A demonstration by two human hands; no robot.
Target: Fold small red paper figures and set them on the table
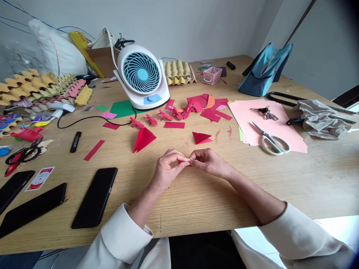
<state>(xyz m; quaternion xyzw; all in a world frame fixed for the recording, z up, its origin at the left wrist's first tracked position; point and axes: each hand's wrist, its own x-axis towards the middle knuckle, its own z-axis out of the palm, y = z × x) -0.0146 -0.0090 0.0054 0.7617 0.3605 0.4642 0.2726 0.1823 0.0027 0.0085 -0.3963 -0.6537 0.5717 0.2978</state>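
Both hands meet over the front middle of the table, pinching a small piece of red paper [185,163] that the fingers mostly hide. My left hand [169,164] grips it from the left between thumb and fingertips. From the other side, my right hand [209,161] holds it in a similar pinch. Just beyond the hands lie a larger folded red paper [143,139] at the left and a smaller folded red triangle [202,138] at the right. Behind them stands a row of small folded red paper figures [161,115].
A white fan [143,74] stands at the back. Scissors [272,142] and keys [266,112] rest on pink paper sheets [241,116] to the right. Several phones, one nearest [94,197], a marker [75,142] and black scissors [25,154] lie left. Red scraps [210,114] spread beyond.
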